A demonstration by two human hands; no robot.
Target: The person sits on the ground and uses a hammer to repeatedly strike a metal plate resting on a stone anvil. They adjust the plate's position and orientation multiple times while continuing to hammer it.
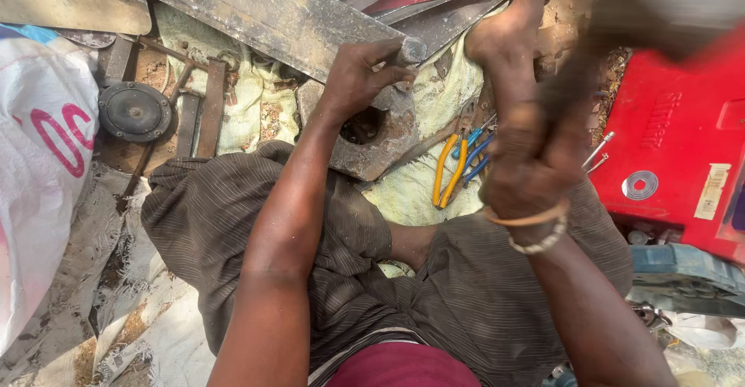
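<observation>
Metal filled the left hand: its grip was closed around the end of a grey bar that slanted up to the left, the fingers curled over the bar's rounded tip. Just beneath that hand lay a rusty block with a round hole in it, touching the bar's end. The right hand was raised and blurred, its grip shut on a dark handle whose upper end smeared out of focus; two bangles ringed the wrist. A bare foot rested behind that hand. Pliers with yellow and blue handles lay on pale cloth between the block and the right hand. A red case stood at the right, and a black disc well off to the left.
</observation>
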